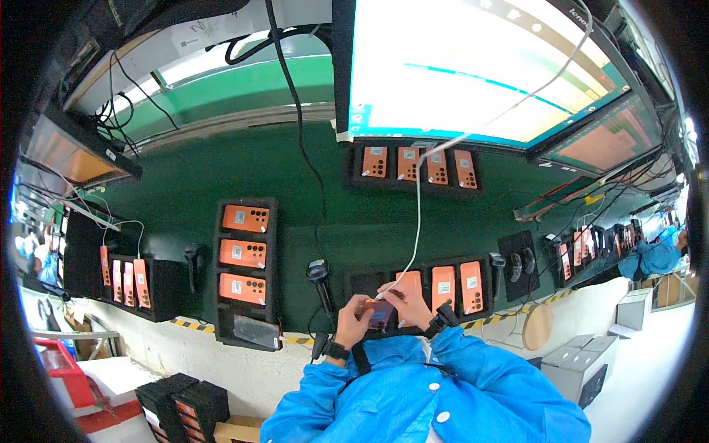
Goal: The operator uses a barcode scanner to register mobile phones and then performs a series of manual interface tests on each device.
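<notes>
My left hand [353, 322] is closed round a phone [379, 317], which it holds over the front edge of the bench. The phone's dark glossy face shows, with an orange edge. In my right hand [410, 306] the end of a white cable [419, 214] is pinched, close against the upper edge of the phone. Whether the plug sits in the phone cannot be made out. Just beyond my hands lies a black foam tray [459, 263] with orange phones [444, 286] in its slots. My right forearm partly covers this tray.
A handheld barcode scanner [318, 272] stands left of my hands. Further left, a black foam tray [272, 221] holds several phones. Another tray [384, 184] lies under the large monitor [458, 81]. A second scanner [498, 266] stands at the right. The white cable hangs across the monitor.
</notes>
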Available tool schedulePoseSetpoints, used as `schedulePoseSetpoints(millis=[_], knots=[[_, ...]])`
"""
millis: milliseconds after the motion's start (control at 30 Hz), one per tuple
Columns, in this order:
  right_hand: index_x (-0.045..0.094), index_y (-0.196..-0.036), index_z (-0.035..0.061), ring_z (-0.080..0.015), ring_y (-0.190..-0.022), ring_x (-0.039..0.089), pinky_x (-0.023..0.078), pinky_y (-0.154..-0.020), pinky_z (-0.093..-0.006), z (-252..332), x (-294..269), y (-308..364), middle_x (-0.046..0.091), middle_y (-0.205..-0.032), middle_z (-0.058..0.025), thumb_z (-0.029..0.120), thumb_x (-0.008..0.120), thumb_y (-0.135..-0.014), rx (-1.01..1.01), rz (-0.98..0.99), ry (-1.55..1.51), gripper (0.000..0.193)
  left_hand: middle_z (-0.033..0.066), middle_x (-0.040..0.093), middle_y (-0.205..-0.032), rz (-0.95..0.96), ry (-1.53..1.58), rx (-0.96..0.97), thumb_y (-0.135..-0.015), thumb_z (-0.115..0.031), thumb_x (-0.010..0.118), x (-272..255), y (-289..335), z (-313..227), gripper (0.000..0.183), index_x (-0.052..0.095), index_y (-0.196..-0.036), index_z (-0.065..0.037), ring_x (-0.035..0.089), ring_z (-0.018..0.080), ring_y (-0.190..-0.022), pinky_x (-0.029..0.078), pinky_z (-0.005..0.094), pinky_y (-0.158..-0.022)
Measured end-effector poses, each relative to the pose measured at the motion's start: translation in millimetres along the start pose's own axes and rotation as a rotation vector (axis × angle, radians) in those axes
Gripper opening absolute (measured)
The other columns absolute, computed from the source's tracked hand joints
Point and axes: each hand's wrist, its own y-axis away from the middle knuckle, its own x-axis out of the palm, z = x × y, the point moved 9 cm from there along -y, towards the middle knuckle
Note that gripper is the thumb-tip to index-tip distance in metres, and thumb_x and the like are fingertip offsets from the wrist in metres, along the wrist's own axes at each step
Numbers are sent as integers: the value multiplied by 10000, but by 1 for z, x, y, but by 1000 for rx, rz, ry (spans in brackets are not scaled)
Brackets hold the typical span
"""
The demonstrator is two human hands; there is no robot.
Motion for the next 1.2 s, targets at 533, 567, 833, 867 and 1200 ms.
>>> schedulePoseSetpoints(millis=[533,567,833,867,1200], knots=[[670,-992,53,-293,-963,611,485,-853,-381,48,1,18,652,-1009,-115,174,602,-871,-284,60,500,185,67,636,-933,5,92,-31,-790,50,615,4,8,-2,256,567,-1030,-25,628,149,-876,500,285,-780],[668,-1017,57,-299,-979,602,480,-863,-386,50,-5,19,647,-1026,-114,182,607,-870,-324,44,526,203,65,633,-930,15,131,-74,-791,49,614,6,4,4,256,567,-1031,-27,627,150,-878,500,285,-779],[511,-1213,42,-355,-995,562,428,-935,-417,-28,-254,104,600,-1046,-180,194,648,-799,-137,-1030,864,462,154,587,-1098,-638,-106,179,-746,62,572,-7,-45,8,413,533,-1153,9,589,273,-995,465,353,-883],[482,-1239,56,-364,-1006,557,421,-944,-427,-40,-282,123,601,-1055,-180,211,664,-774,75,-1187,932,522,172,564,-1138,-620,-419,250,-738,32,588,5,-41,-24,438,521,-1171,11,563,328,-1041,445,377,-919],[542,-996,0,-121,-467,499,410,-428,-276,-107,-334,119,528,-647,-46,63,566,-775,487,-423,-448,230,100,603,-1088,-311,-97,-85,-804,4,586,112,7,1,338,520,-1135,-10,620,134,-791,497,264,-652]])
